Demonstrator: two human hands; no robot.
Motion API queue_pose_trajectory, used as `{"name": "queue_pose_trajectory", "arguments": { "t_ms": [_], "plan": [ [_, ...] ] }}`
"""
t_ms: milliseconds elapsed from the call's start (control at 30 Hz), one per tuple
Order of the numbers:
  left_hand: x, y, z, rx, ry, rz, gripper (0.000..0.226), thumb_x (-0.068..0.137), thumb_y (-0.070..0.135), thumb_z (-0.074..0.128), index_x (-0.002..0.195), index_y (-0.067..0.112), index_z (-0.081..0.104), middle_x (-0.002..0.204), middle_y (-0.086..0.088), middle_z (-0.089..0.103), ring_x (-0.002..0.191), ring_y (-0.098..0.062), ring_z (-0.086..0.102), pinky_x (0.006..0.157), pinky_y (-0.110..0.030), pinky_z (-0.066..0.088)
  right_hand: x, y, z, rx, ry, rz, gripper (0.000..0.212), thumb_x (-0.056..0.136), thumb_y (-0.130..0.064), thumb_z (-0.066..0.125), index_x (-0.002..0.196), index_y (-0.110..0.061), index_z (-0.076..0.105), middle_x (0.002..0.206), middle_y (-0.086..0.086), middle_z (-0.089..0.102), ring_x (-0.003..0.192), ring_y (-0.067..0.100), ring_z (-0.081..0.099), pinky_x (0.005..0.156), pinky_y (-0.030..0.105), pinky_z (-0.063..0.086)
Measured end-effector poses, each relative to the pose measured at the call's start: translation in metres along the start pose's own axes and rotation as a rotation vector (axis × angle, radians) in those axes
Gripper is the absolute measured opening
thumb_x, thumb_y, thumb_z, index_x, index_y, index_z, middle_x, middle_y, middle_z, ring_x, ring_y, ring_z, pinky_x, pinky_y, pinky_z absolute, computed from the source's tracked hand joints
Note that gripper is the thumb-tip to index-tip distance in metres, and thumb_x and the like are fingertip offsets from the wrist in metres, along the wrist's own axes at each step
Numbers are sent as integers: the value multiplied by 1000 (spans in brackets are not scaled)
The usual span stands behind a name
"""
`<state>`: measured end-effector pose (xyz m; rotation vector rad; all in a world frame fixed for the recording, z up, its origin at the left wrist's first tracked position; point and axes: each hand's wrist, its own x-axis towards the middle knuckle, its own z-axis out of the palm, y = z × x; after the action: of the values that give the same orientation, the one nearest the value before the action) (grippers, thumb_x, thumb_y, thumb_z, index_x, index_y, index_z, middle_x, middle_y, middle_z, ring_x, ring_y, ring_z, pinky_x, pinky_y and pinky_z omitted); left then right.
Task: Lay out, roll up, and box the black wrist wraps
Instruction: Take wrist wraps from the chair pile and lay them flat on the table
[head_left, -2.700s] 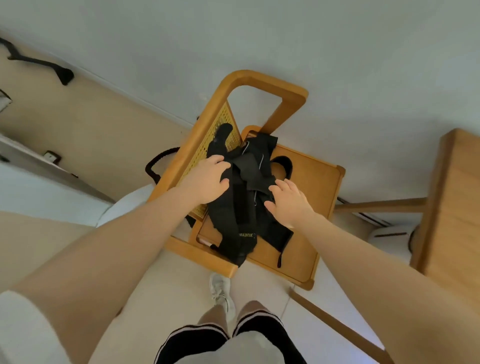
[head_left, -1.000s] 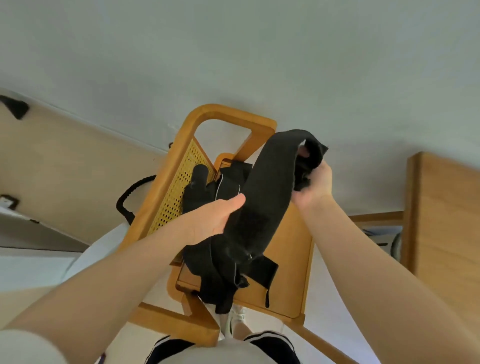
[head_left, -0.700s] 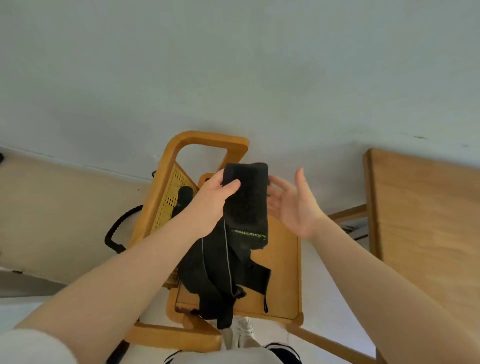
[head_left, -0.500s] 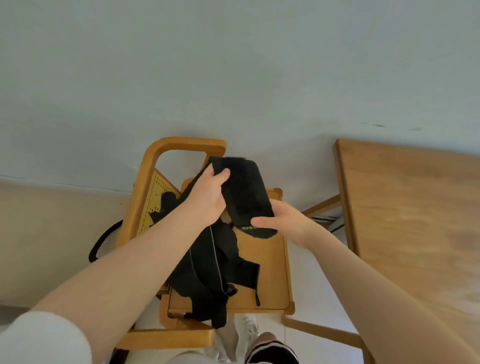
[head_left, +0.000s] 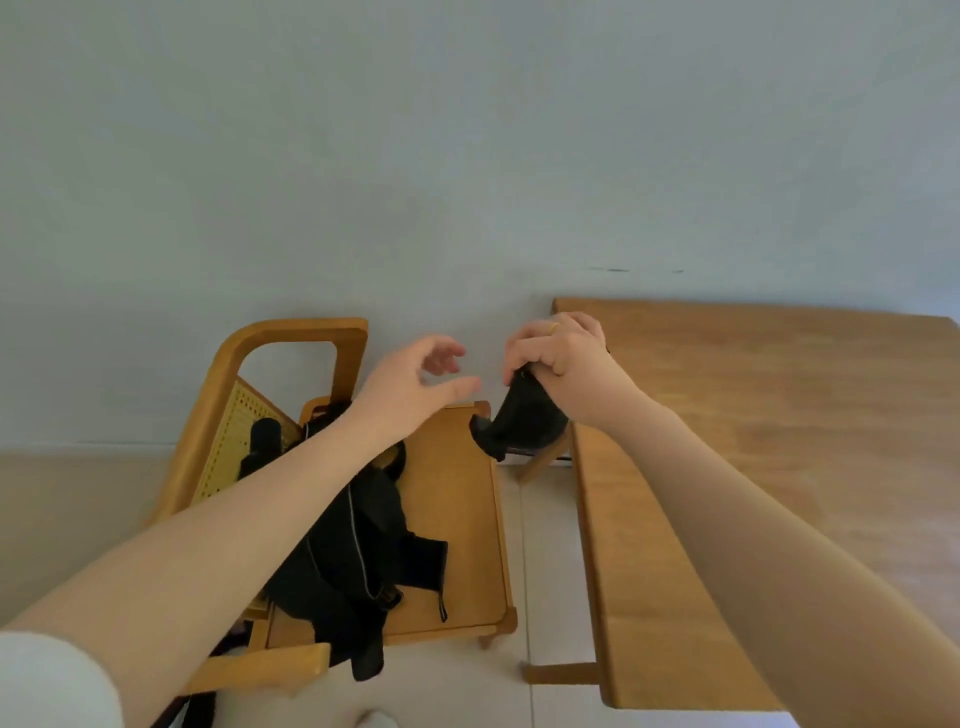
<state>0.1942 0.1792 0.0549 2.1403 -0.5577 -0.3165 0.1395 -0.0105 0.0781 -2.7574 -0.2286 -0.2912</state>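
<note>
In the head view, your right hand (head_left: 563, 364) had its grip closed round one black wrap (head_left: 519, 423), which hung bunched below your fist at the near corner of the table (head_left: 779, 441), not yet touching the wood. Half a second before, both hands were on that wrap over the chair (head_left: 457, 519); since then your left hand (head_left: 415, 387) had let go and hung above the seat with its grip loose, fingers slack and holding nothing. The wrap had moved rightward, off the chair and toward the table. The rest of the black pile (head_left: 353, 545) lay on the seat, one strap drooping over the front edge.

I judge that the laying out was about to begin: one wrap was separated and on its way to a flat surface. No box showed anywhere, and I could not tell whether the second wrap was in that pile.
</note>
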Motion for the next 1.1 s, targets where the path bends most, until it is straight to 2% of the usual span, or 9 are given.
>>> {"name": "queue_pose_trajectory", "arguments": {
  "t_ms": [200, 267, 333, 467, 533, 600, 733, 967, 1100],
  "plan": [
    [-33, 116, 77, 78, -165, 209, 34, 84, 32, 68, 115, 25, 58, 105, 15, 59, 103, -3, 54, 87, -20, 42, -79, 28, -84, 304, 169, 41, 20, 88, -1, 57, 98, -16, 66, 88, -15, 61, 90, 10, 60, 87, 22, 46],
    [-43, 147, 103, -39, -187, 205, 17, 87, 26, 65, 104, 25, 60, 99, 10, 66, 97, -8, 63, 82, -21, 52, -105, 40, -108, 374, 202, 93, 17, 88, -6, 61, 96, -20, 65, 86, -19, 60, 87, 2, 58, 84, 14, 46],
    [-49, 173, 124, -251, -216, 178, 13, 89, 20, 62, 102, 22, 61, 98, 3, 70, 92, -10, 66, 81, -24, 56, -124, 60, -121, 262, 333, 151, 17, 87, -15, 64, 103, -22, 64, 98, -17, 59, 99, 9, 56, 99, 28, 41],
    [-52, 202, 166, -497, -256, 66, 34, 89, 16, 63, 121, 20, 55, 104, 1, 71, 95, -12, 68, 87, -36, 56, -157, 98, -131, 156, 414, 564, 86, 78, -46, 71, 147, -30, 21, 155, 1, 16, 143, 26, 13, 116, 47, 7],
    [-50, 207, 186, -576, -236, 2, 44, 89, 16, 64, 130, 24, 49, 105, 2, 71, 95, -15, 69, 88, -42, 55, -174, 115, -135, 462, 306, 822, 98, 77, -56, 68, 150, -23, 10, 156, 6, 17, 141, 30, 21, 113, 48, 22],
    [-47, 209, 201, -627, -197, -25, 47, 90, 15, 61, 133, 25, 45, 104, 1, 70, 93, -14, 69, 85, -39, 55, -188, 131, -134, 955, 126, 1004, 76, 83, -57, 61, 141, -16, 37, 136, 10, 50, 115, 29, 55, 91, 43, 49],
    [-36, 192, 225, -388, -131, -4, 52, 93, 15, 58, 138, 28, 36, 108, 1, 68, 96, -11, 67, 83, -32, 55, -198, 152, -109, 1175, 66, 878, 30, 94, -23, 57, 123, -13, 55, 104, 4, 66, 89, 18, 66, 65, 27, 53],
    [21, 148, 252, -244, -150, -92, 57, 94, 9, 55, 142, 25, 29, 111, 1, 59, 91, -11, 65, 70, -21, 56, -153, 190, -59, 643, 253, 694, 17, 96, -3, 44, 95, -19, 47, 91, -6, 53, 88, 15, 54, 69, 24, 48],
    [82, 133, 253, -159, -126, -102, 58, 94, 10, 53, 144, 24, 28, 101, -1, 61, 84, -14, 67, 78, -32, 58, -109, 226, -45, 527, 166, 620, 29, 97, -1, 40, 106, -21, 59, 112, -4, 56, 109, 16, 53, 91, 29, 48]
  ]
}}
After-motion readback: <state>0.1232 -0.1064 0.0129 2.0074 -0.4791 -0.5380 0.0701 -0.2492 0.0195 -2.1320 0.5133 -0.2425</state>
